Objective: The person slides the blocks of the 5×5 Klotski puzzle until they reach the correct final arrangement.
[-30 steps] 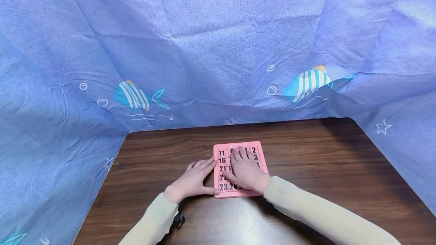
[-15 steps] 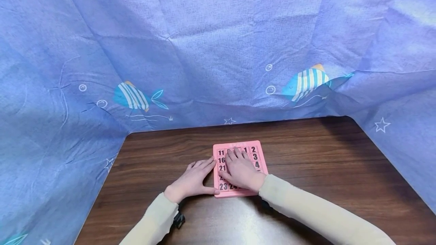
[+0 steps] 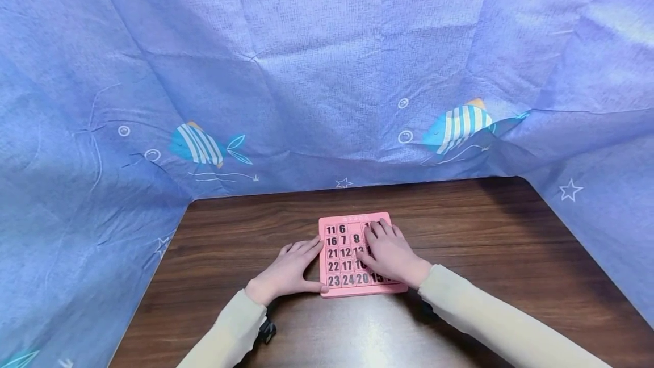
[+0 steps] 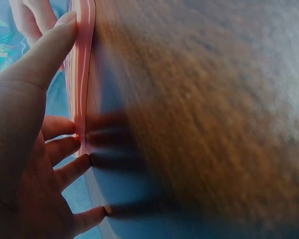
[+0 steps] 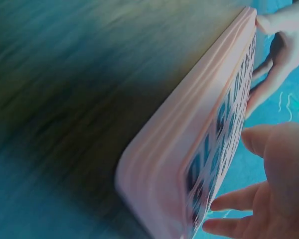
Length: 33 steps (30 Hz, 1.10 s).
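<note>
A pink sliding number puzzle point(image 3: 347, 266) lies flat on the table, its tiles printed with black numbers. One spot in its top row, right of the 6, shows no number. My left hand point(image 3: 283, 274) rests along the puzzle's left edge, thumb at the near corner and fingers spread further up. In the left wrist view the thumb point(image 4: 45, 52) touches the pink side. Over the right-hand columns lies my right hand point(image 3: 392, 251), its fingers on the upper tiles and covering several numbers. The right wrist view shows its fingers point(image 5: 234, 199) extended at the tile face.
The brown wood-grain table point(image 3: 460, 220) extends on all sides of the puzzle. A blue cloth point(image 3: 327, 101) printed with fish hangs behind and beside it. A small black device point(image 3: 267, 331) sits under the left wrist.
My right hand shifted slightly left over the middle tiles, then moved right onto the right-hand columns, uncovering the middle numbers. The left hand and the puzzle have stayed in place.
</note>
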### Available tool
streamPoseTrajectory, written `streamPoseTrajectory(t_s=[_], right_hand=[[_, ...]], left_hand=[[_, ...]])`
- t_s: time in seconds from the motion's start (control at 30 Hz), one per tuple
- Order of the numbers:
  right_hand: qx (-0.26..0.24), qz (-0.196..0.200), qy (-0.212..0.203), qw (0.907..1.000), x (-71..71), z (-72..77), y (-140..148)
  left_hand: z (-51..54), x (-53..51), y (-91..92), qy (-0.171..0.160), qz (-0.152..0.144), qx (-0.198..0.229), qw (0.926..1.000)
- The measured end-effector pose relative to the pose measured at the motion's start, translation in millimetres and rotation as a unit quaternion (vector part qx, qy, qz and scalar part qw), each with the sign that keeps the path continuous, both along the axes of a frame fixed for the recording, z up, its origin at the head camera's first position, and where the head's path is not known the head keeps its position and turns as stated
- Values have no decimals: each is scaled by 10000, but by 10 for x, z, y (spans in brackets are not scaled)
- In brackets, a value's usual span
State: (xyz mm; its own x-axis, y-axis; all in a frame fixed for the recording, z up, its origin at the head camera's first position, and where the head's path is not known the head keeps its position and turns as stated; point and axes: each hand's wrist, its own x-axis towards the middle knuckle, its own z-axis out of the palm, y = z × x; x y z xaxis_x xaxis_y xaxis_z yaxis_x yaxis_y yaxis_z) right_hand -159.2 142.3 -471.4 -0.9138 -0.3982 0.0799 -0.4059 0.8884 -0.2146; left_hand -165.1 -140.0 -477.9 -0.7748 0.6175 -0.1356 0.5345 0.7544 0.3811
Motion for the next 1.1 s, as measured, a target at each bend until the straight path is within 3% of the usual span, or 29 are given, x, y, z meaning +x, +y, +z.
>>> streamPoseTrajectory(t_s=[0.3,0.57,1.1], right_hand=[[142,-257,187,9994,27,-28,135],[60,-176,287,9994,22,-42,82],[-78,-137,-224,9996,22,-10,-138]], left_hand=[[-13,6,2,43,-29,17,10000],[-11,0,0,28,-10,26,10000],[5,8,8,32,-11,34,10000]])
